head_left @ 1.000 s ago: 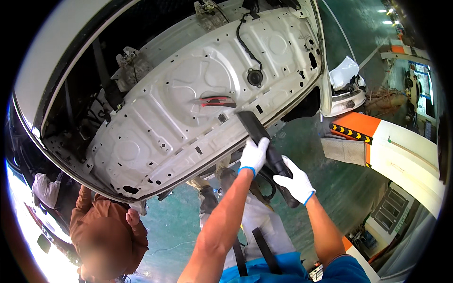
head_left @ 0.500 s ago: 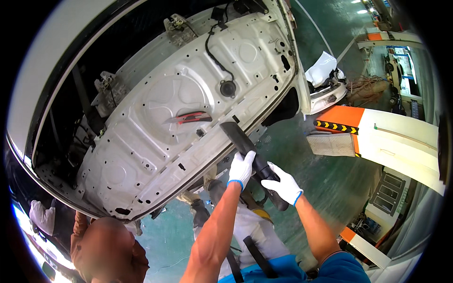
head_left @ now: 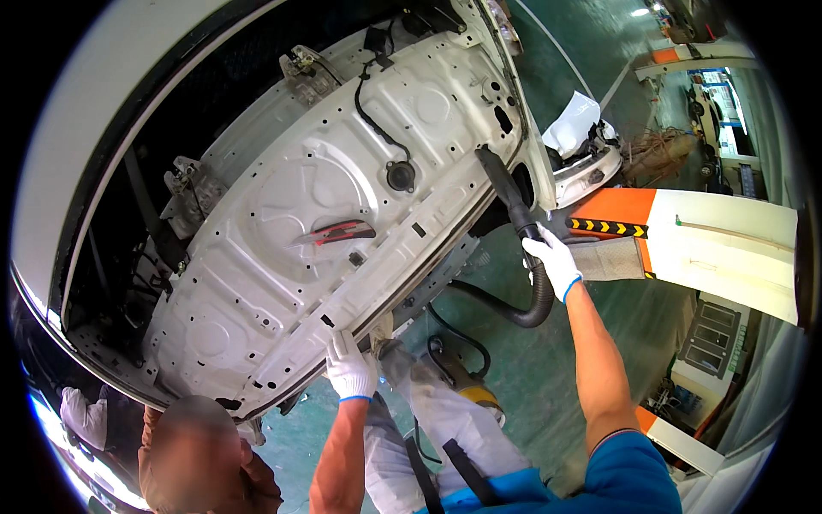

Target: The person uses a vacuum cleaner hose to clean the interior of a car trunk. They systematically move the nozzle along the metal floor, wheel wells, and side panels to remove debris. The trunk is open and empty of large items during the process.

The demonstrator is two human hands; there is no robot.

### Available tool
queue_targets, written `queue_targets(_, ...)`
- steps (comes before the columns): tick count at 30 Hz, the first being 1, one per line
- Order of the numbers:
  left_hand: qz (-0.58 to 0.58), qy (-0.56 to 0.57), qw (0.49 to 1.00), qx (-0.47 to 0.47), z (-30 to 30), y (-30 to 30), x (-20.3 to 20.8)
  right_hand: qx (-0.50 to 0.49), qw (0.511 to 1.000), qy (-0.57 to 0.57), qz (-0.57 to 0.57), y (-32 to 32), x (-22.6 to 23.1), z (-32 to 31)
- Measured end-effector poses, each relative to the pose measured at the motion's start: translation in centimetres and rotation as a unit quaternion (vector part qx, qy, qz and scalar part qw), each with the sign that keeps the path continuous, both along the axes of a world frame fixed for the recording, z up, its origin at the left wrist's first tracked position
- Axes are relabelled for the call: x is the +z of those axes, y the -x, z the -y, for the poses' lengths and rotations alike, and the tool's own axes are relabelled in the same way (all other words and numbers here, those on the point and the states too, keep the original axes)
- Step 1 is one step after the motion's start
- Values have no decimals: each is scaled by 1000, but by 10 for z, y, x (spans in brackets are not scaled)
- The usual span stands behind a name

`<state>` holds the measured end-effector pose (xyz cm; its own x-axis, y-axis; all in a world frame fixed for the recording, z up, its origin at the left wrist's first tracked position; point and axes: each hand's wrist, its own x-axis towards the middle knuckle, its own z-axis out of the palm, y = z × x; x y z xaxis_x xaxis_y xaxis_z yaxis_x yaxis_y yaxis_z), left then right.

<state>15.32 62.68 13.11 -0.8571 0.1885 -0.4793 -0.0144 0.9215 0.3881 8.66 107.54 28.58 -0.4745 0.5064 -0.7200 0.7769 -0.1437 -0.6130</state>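
Note:
My right hand (head_left: 555,264), in a white glove with a blue cuff, is closed round the black handle of a vacuum cleaner nozzle (head_left: 505,186). The nozzle's tip lies at the right end of a bare white metal car body panel (head_left: 231,283). From the handle a ribbed black hose (head_left: 539,308) curves down and back to the left. Gloved likewise, my left hand (head_left: 349,370) lies open on the panel's near edge, fingers stretched out. A red and black utility knife (head_left: 338,232), its blade out, rests on the panel's middle.
Below the panel edge, by my legs, stands a vacuum cleaner (head_left: 475,394) with a yellow band. A person in brown (head_left: 197,463) is close on the left. To the right are a white and orange lift ramp (head_left: 719,231) and a white bumper (head_left: 591,178) on the green floor.
My left hand has let go of the vacuum nozzle and moved left onto the panel edge. My right hand has carried the nozzle up and right to the panel's far right end.

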Motion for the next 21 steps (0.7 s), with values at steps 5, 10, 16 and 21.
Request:
queue_targets(5,47,44,997,-36,-3,-4,0,3,1000,13,-2,23,-3,-11)
queue_targets(10,84,57,994,-35,-7,-5,2,-9,999,37,-6,7,-11,-3)
queue_targets(16,108,56,992,-39,-9,-1,0,-60,993,100,-14,19,-5,0)
queue_targets(21,127,60,989,-51,-5,0,-4,-97,982,151,53,5,6,-9)
